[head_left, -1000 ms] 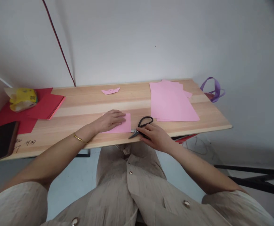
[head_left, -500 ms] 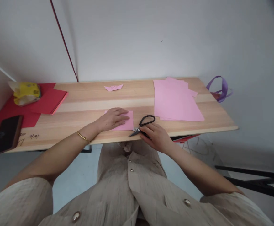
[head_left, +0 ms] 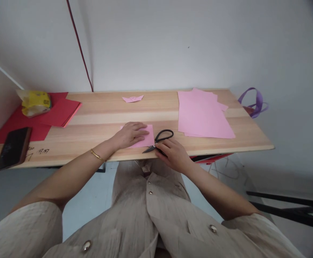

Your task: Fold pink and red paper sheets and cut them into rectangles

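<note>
My left hand (head_left: 131, 134) lies flat, fingers stretched out, on a small pink sheet of paper (head_left: 150, 136) near the table's front edge. The hand covers much of that sheet. In my right hand (head_left: 174, 154) is a pair of black-handled scissors (head_left: 165, 134), with my fingers closed around the lower handle loop. The blades point left, at the sheet's lower right corner; whether paper is between them I cannot tell. Farther back on the table lies a small folded pink paper piece (head_left: 133, 99).
Large pink sheets (head_left: 203, 114) lie to the right. On the left are red paper sheets (head_left: 62, 113), a yellow packet (head_left: 37, 104) and a dark phone (head_left: 13, 148). A purple strap (head_left: 259, 102) hangs past the right end of the wooden table (head_left: 105, 114).
My right hand has brought the scissors slightly left, to the corner of the small pink sheet. The left hand stays on the paper. The whole view has shifted a little.
</note>
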Motion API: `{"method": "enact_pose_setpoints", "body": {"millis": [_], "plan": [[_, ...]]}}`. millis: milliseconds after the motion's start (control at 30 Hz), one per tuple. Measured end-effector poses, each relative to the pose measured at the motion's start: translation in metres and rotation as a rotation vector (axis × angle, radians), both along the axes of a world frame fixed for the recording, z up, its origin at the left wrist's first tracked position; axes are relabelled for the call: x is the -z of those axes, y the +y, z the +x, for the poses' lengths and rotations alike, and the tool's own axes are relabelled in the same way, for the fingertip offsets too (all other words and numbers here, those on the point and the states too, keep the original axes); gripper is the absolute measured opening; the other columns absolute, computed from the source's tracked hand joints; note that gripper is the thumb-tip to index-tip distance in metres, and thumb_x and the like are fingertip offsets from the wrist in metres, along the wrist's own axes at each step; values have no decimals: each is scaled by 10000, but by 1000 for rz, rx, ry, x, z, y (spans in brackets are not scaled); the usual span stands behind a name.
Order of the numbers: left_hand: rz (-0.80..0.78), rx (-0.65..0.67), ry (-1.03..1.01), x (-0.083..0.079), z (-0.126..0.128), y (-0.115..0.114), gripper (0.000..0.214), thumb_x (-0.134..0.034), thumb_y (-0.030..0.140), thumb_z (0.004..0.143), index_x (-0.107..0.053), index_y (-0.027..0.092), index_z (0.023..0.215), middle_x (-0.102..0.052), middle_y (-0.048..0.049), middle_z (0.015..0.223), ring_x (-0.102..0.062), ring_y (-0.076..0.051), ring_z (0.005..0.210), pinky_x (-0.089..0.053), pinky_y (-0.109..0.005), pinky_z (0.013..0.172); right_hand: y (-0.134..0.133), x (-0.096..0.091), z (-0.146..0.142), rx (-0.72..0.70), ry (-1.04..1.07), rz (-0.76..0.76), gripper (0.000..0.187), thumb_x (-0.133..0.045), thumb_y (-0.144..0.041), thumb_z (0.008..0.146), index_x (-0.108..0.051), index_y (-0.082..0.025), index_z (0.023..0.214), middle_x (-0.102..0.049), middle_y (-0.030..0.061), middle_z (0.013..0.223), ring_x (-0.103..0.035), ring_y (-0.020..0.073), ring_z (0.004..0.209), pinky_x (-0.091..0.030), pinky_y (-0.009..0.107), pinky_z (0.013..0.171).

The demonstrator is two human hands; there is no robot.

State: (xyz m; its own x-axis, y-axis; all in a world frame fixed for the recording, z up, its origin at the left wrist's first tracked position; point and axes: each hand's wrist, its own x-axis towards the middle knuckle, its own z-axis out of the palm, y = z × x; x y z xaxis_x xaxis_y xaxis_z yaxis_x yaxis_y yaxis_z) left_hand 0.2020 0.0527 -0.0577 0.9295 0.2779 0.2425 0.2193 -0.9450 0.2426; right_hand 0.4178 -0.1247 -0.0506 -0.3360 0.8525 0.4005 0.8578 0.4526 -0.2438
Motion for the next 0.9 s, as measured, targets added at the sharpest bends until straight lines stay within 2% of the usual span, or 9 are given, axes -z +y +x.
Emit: {"method": "enact_pose_setpoints", "body": {"millis": [900], "plan": [[-13,2,10,2,0,1,364,-455,421,983,-671,251,1223,-560,-113,1403,-515,-262,1286,-388,-479,1071,1,3,-27,26,19,-45,240,-511,-299,959,-648,-174,1112,-669,112,1008,-566,234,925,-460,383,816]]}}
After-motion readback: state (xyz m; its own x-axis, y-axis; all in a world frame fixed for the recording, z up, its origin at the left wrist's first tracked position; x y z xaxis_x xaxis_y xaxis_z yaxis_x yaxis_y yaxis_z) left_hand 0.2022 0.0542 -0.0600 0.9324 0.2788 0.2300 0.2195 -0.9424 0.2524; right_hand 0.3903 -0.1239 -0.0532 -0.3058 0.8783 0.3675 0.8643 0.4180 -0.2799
